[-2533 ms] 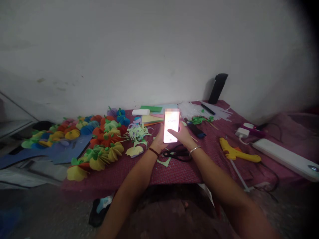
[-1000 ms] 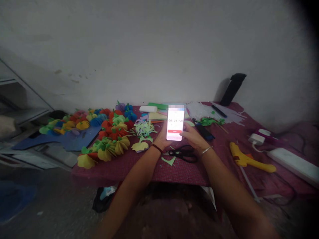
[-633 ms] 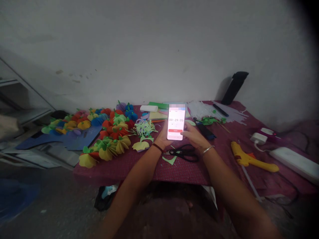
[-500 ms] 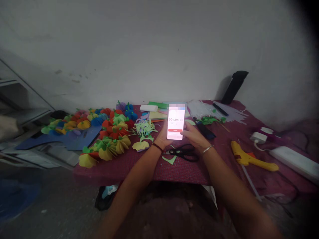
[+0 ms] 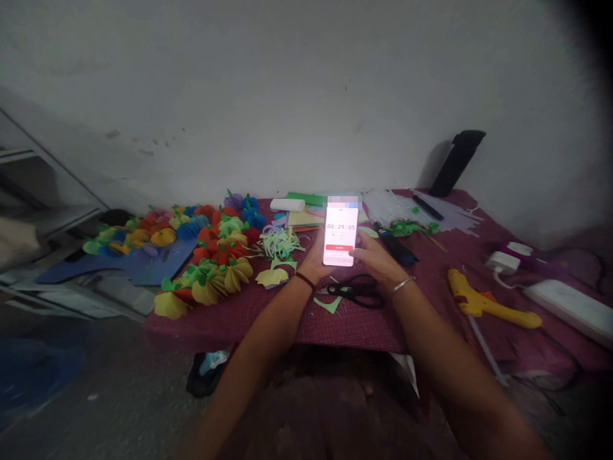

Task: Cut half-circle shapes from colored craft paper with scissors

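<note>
A smartphone [image 5: 340, 233] with a lit screen reading 00:29:05 is held upright above the table. My left hand [image 5: 316, 259] grips its left side. My right hand [image 5: 376, 257] is around the right edge, its thumb over the lower part of the screen near a red button; the other fingers are partly hidden behind the phone. Black-handled scissors [image 5: 359, 291] lie on the table below the phone, between my wrists. Close to them is a light green paper scrap [image 5: 328, 304]. Left of my left hand are thin paper strips [image 5: 280, 241] in a heap and a pale yellow paper piece [image 5: 272, 276].
Several colourful paper pumpkins [image 5: 225, 236] cover the table's left side, some on a blue board [image 5: 165, 265]. At right lie a yellow glue gun [image 5: 493, 306] and a white power strip [image 5: 569, 306]. A black upright object [image 5: 457, 163] stands by the wall near clear sticks [image 5: 390, 207].
The view has shifted slightly, so the table's things sit a little differently in the picture. Both hands keep hold of the smartphone, and its reading stays the same.
</note>
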The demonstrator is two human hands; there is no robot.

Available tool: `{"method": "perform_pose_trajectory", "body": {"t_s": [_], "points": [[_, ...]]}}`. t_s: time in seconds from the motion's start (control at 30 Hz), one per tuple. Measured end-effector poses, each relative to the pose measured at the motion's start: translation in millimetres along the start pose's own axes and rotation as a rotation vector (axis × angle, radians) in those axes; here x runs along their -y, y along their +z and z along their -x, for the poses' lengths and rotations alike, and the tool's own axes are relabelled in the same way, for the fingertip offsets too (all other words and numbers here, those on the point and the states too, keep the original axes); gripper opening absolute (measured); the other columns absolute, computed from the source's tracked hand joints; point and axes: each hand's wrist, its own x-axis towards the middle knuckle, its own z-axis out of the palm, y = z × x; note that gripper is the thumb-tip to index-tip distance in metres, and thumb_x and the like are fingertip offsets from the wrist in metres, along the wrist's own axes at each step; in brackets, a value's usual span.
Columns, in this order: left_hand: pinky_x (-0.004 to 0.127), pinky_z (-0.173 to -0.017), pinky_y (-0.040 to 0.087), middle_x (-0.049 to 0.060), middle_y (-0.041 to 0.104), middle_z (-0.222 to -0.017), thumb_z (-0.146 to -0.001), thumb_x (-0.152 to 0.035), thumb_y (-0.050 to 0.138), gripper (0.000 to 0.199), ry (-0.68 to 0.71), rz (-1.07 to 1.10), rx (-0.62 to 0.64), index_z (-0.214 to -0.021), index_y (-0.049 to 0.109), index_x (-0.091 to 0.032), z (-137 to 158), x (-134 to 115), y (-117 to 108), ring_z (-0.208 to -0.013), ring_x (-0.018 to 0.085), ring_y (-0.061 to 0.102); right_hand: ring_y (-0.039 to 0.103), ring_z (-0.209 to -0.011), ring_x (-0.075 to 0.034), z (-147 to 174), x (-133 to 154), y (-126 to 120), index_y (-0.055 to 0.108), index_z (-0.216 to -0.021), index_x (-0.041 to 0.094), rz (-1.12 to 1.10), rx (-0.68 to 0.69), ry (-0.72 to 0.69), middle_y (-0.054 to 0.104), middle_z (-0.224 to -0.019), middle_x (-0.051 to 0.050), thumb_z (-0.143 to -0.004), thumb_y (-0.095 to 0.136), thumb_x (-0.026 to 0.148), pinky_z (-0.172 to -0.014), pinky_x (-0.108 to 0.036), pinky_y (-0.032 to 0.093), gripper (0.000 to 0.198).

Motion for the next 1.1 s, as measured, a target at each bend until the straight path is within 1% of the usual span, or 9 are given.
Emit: {"method": "perform_pose_trajectory", "body": {"t_s": [0.07,0.17,0.3,0.4,0.53,0.67,0.77,0.97,1.1], "points": [[0.035,-0.083,0.056,0.014,0.078,-0.099,-0.1,-0.063,0.024,0.073,0.013,0.012,-0.012,-0.13,0.064,-0.009,0,0,0,-0.082,0.022,0.074,0.051,-0.073,-0.016,0,1,-1,0.056,-0.098,0.021,0.025,-0.003,-0.001,0.059,-0.088,0.0,-0.058,0.063,0.021,-0.059,-0.027,0.037,0.04],[0.035,-0.086,0.055,0.013,0.078,-0.101,-0.101,-0.06,0.031,0.068,0.031,0.026,-0.041,-0.135,0.061,-0.009,-1,1,1,-0.083,0.022,0.074,0.05,-0.071,-0.016,0,2,-1,0.055,-0.094,0.021,0.046,-0.008,-0.008,0.056,-0.084,0.001,-0.058,0.063,0.022,-0.058,-0.027,0.038,0.036],[0.035,-0.083,0.055,0.014,0.077,-0.102,-0.099,-0.061,0.036,0.067,0.027,0.021,-0.041,-0.133,0.063,-0.009,-1,1,3,-0.081,0.022,0.074,0.052,-0.073,-0.017,0,3,0,0.056,-0.096,0.021,0.031,-0.01,0.002,0.058,-0.083,0.001,-0.057,0.064,0.021,-0.059,-0.028,0.041,0.039],[0.035,-0.082,0.056,0.015,0.077,-0.103,-0.1,-0.061,0.033,0.068,0.025,0.028,-0.039,-0.132,0.063,-0.008,0,1,4,-0.082,0.023,0.074,0.054,-0.074,-0.017,0,3,0,0.056,-0.096,0.021,0.016,-0.011,0.005,0.058,-0.083,0.001,-0.057,0.065,0.021,-0.06,-0.028,0.042,0.04],[0.036,-0.087,0.056,0.013,0.078,-0.102,-0.101,-0.059,0.029,0.068,0.04,0.027,-0.042,-0.132,0.062,-0.008,0,0,4,-0.084,0.022,0.074,0.055,-0.074,-0.017,0,2,1,0.057,-0.097,0.021,-0.015,-0.011,-0.003,0.059,-0.085,0.001,-0.057,0.066,0.021,-0.061,-0.028,0.045,0.042],[0.04,-0.092,0.056,0.015,0.077,-0.106,-0.098,-0.068,0.023,0.079,0.047,0.068,-0.021,-0.131,0.064,-0.01,2,-4,5,-0.096,0.026,0.074,0.061,-0.084,-0.019,1,-1,4,0.055,-0.109,0.024,-0.092,-0.001,-0.034,0.063,-0.1,0.0,-0.059,0.069,0.021,-0.074,-0.032,0.05,0.052],[0.044,-0.095,0.055,0.018,0.076,-0.111,-0.094,-0.075,0.018,0.088,0.053,0.104,-0.014,-0.13,0.065,-0.009,1,-7,4,-0.105,0.029,0.072,0.063,-0.094,-0.02,2,-4,8,0.052,-0.116,0.026,-0.087,0.015,-0.039,0.063,-0.109,-0.001,-0.06,0.073,0.021,-0.084,-0.034,0.053,0.061],[0.048,-0.097,0.054,0.02,0.075,-0.111,-0.092,-0.078,0.017,0.093,0.102,0.133,-0.048,-0.13,0.065,-0.008,-1,-12,-1,-0.107,0.032,0.071,0.063,-0.093,-0.02,1,-15,15,0.038,-0.141,0.031,-0.078,0.06,0.027,0.061,-0.115,-0.003,-0.06,0.079,0.022,-0.078,-0.037,0.059,0.091],[0.047,-0.097,0.054,0.019,0.075,-0.112,-0.094,-0.075,0.021,0.087,0.107,0.135,-0.05,-0.132,0.064,-0.01,0,-13,-1,-0.106,0.03,0.072,0.064,-0.096,-0.021,-2,-23,16,0.036,-0.146,0.029,-0.018,0.04,-0.015,0.063,-0.116,-0.004,-0.06,0.08,0.023,-0.085,-0.038,0.058,0.097]]}}
